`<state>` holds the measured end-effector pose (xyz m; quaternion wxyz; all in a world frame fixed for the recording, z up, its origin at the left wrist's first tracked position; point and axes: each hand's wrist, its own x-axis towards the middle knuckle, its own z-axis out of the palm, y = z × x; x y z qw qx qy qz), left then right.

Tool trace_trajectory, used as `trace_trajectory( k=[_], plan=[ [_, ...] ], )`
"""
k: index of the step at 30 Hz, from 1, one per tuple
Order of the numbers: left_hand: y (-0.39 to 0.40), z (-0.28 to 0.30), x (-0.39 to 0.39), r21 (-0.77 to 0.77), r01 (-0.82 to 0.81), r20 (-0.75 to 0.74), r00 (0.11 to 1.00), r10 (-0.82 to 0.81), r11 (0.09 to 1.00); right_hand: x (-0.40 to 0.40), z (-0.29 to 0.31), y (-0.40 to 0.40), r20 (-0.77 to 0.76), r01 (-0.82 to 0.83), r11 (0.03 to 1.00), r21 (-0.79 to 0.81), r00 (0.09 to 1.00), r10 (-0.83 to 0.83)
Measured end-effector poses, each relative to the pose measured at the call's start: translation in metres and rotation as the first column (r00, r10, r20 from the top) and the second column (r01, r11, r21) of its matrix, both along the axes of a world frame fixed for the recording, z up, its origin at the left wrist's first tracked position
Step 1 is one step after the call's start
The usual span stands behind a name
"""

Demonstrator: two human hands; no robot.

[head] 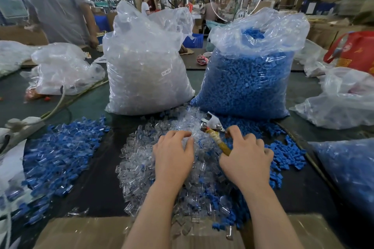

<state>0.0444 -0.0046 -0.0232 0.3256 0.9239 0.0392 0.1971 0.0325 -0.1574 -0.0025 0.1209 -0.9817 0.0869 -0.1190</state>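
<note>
A heap of small clear plastic parts [141,159] lies on the dark table in front of me. My left hand [174,151] rests on top of this heap with its fingers bent down into the parts; whether it holds one I cannot tell. My right hand [245,157] grips the yellow wrapped handle of a metal hand tool [213,125], whose silver head points up and left over the heap. Loose blue plastic parts [283,153] lie to the right of the hand.
Two tall clear bags stand behind the heap, one of clear parts [147,75], one of blue parts [247,81]. A pile of assembled blue-and-clear pieces [60,147] lies left. A cardboard box [85,232] sits at the near edge. More bags [344,103] flank the table; a person [58,4] stands far left.
</note>
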Motion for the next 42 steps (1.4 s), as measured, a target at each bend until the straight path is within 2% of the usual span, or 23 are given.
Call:
trace_trajectory(
  k=[2,5,7,11,17,24,29,33,36,42],
  plan=[
    [0.0,0.001,0.0,-0.004,-0.005,-0.013,1.0,0.005,1.0,0.0,-0.001,0.003,-0.005,0.005,1.0,-0.027,1.0,-0.005],
    [0.002,-0.002,-0.001,0.097,-0.015,-0.11,0.994,0.025,0.995,0.002,-0.001,0.004,0.042,0.086,0.996,-0.013,0.995,-0.086],
    [0.003,-0.003,-0.001,0.129,-0.012,-0.124,0.992,0.028,0.992,0.004,-0.004,0.0,0.047,0.144,0.99,0.013,0.988,-0.144],
    [0.003,-0.001,-0.002,0.124,-0.009,-0.046,0.999,0.015,0.992,0.007,-0.008,-0.01,0.002,0.213,0.977,0.03,0.977,-0.213],
    [0.003,0.0,-0.003,0.12,-0.027,0.016,1.0,0.025,0.992,0.005,-0.013,-0.01,-0.077,0.163,0.986,-0.031,0.983,-0.165],
    [0.002,0.002,-0.005,0.02,-0.024,0.09,0.996,0.022,1.0,0.004,-0.01,-0.01,-0.073,0.163,0.984,0.075,0.985,-0.158],
    [0.001,0.005,-0.006,-0.058,-0.008,0.106,0.994,0.014,0.998,0.004,-0.009,-0.009,-0.008,0.157,0.979,0.133,0.987,-0.158],
    [0.001,0.002,-0.005,0.058,-0.05,0.057,0.997,0.047,0.997,0.004,-0.009,-0.011,0.0,0.18,0.978,0.105,0.984,-0.18],
    [0.003,0.0,-0.005,0.194,-0.093,-0.069,0.992,0.109,0.976,0.005,-0.009,-0.016,-0.034,0.237,0.969,0.07,0.971,-0.235],
    [0.003,0.002,-0.005,0.211,0.007,-0.1,0.995,0.014,0.978,0.003,-0.011,-0.02,-0.129,0.213,0.975,0.056,0.97,-0.204]
  ],
)
